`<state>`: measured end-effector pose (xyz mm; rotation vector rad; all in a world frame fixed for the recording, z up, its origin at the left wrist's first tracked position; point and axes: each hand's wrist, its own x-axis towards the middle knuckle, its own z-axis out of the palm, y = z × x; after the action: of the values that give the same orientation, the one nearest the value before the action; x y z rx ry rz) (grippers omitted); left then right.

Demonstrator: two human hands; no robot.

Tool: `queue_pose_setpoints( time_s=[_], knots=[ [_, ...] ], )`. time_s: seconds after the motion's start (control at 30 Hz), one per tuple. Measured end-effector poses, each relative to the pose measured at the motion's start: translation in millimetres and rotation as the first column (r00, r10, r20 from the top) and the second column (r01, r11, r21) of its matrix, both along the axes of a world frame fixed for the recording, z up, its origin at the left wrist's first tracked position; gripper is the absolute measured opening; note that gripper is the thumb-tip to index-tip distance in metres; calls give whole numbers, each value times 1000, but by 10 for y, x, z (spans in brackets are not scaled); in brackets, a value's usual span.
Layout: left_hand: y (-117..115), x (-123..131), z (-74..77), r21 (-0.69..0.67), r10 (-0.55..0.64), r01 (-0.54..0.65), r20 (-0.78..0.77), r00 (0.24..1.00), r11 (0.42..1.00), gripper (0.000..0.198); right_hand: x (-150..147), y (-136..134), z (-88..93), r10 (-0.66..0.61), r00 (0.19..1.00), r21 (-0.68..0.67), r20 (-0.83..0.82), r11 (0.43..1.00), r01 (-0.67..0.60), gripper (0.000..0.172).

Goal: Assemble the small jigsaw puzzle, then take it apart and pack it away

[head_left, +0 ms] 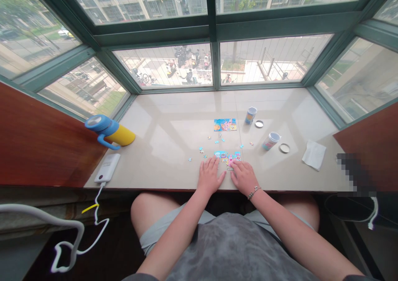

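A partly joined jigsaw puzzle [221, 154] in blue, pink and yellow lies flat near the table's front edge, and fingers cover some of it. My left hand [211, 175] rests palm down at its left side, fingers stretched out and fingertips at the joined pieces. From the right, my right hand [244, 175] touches the pink part of the puzzle with its fingertips, thumb apart from the fingers; no piece shows gripped in it. Loose puzzle pieces [217, 142] are scattered beyond and to the left. Farther back lies a colourful picture card [225, 124].
Two printed cans [251, 115] stand right of the card, with round lids [284, 148] beside them. A white tissue [314, 155] lies farther right. At left are a blue-yellow bottle [121, 134] and a white power bank [107, 168] with a cable. Windows [168, 65] border the back.
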<state>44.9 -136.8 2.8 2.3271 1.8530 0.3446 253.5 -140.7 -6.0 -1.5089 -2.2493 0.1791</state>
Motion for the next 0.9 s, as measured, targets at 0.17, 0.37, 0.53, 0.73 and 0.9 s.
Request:
queue_pose_setpoints(
  time_s=[0.17, 0.37, 0.53, 0.73, 0.9],
  knots=[
    [-18, -13, -11, 21, -2, 1, 34, 999, 1000, 70, -6, 10, -9, -1, 1000, 2, -2, 1000, 1, 39],
    [38, -176, 2, 61, -9, -1, 163, 987, 998, 52, -5, -5, 20, -22, 1000, 37, 3, 999, 22, 43],
    [290, -404, 86, 44, 199, -207, 142, 970, 977, 48, 3, -23, 1, -22, 1000, 52, 11, 998, 21, 39],
    [524, -672, 140, -34, 143, -141, 41, 989, 989, 37, 10, -32, -34, -52, 998, 48, 20, 998, 51, 32],
    [562, -885, 125, -42, 129, -126, 72, 989, 991, 20, 10, -30, -15, -51, 999, 39, 5, 998, 51, 29]
  ],
)
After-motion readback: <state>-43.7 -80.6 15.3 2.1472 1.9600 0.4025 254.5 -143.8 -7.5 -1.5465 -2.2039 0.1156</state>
